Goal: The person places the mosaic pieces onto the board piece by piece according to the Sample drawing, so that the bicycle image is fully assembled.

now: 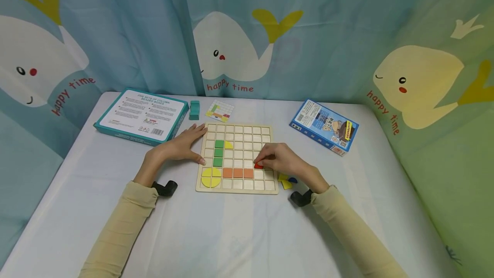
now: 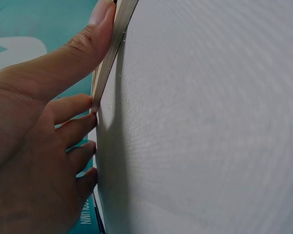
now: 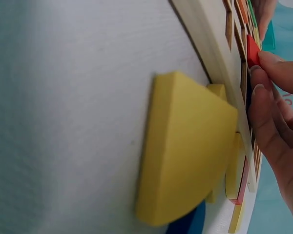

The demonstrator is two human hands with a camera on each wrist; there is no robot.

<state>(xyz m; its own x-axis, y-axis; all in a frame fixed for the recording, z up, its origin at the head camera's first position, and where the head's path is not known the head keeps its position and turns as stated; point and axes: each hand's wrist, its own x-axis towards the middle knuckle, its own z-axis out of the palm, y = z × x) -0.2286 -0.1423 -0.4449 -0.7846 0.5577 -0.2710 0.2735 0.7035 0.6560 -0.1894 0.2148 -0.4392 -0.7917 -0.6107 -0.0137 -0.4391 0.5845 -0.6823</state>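
Note:
A wooden grid board (image 1: 237,190) lies on the table. The left hand (image 1: 179,145) rests with extended fingers and thumb against its left edge; in the left wrist view the thumb (image 2: 78,51) touches that edge. Over the board's right side, the right hand (image 1: 284,159) pinches a red piece (image 1: 258,166) between thumb and fingers, low at a cell. Green squares (image 1: 218,152) form a column, with a yellow quarter-round piece (image 1: 228,145) beside the top one. Orange squares (image 1: 238,173) make a row to the right of a yellow circle (image 1: 211,177) of quarter pieces.
Loose yellow pieces (image 1: 287,184) and a blue piece (image 1: 293,180) lie by the board's right edge. Behind the board are a pattern card (image 1: 220,110) and a teal block (image 1: 194,110). A teal-edged box (image 1: 143,116) lies left, a blue box (image 1: 325,126) right.

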